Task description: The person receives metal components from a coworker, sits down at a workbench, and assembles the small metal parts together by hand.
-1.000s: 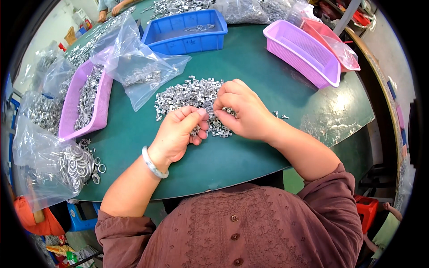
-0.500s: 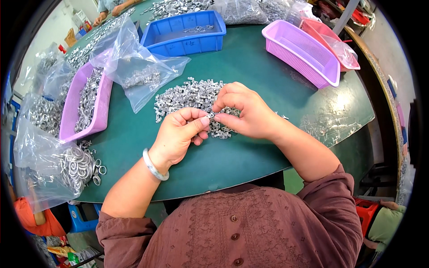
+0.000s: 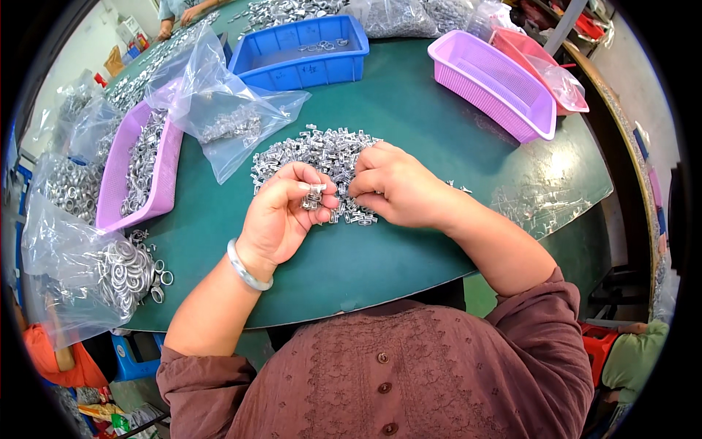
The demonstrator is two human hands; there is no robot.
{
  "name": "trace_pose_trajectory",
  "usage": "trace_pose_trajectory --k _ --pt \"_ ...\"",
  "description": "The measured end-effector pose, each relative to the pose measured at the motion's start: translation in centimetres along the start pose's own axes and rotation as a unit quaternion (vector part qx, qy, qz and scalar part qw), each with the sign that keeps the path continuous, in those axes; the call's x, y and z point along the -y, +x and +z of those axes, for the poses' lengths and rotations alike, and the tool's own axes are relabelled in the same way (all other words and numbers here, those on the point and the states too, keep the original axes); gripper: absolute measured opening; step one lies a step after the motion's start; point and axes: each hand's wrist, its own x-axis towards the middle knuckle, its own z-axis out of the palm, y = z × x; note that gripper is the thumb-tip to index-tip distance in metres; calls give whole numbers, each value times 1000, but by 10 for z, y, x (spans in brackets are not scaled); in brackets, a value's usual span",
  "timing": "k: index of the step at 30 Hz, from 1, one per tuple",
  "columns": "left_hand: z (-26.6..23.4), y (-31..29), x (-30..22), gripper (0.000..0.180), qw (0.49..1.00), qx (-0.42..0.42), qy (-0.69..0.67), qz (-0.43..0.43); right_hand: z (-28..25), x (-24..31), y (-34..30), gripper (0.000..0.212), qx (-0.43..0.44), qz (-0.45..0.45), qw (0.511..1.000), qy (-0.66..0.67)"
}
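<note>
My left hand (image 3: 281, 212) is closed, palm partly up, around a few small silver metal pieces (image 3: 313, 196) that show between thumb and fingers. Their shape is like small rectangular buckles. To its right, my right hand (image 3: 398, 186) has its fingers bent together at the near right side of a heap of similar metal pieces (image 3: 314, 150). Its fingertips point into the heap, and whatever they pinch is hidden. A pale bangle (image 3: 248, 267) circles my left wrist.
A purple basket (image 3: 167, 183) of metal parts and clear bags (image 3: 219, 157) stand left. Metal rings (image 3: 124, 271) spill at the near left. Behind are a blue bin (image 3: 307, 77), a purple basket (image 3: 490, 95) and a red one (image 3: 523, 47). A co-worker's hands (image 3: 167, 31) show far left.
My hands have moved apart after meeting over a small metal piece. The left has turned palm up, showing several pieces; the right has its fingers down at the heap.
</note>
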Motion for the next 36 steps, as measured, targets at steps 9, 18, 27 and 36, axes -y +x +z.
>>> trace_pose_trajectory --k 9,18,27,36 --pt "4 1 1 6 999 -40 23 -23 11 9 2 7 12 45 997 -66" --pt "8 0 3 11 988 -98 107 -48 -2 3 4 8 -25 14 999 35" --pt "12 -4 -1 18 980 -52 153 -112 -12 20 9 8 -62 -132 989 -23" --pt "10 -3 3 14 986 -51 132 -85 -9 12 7 15 -81 -103 991 3"
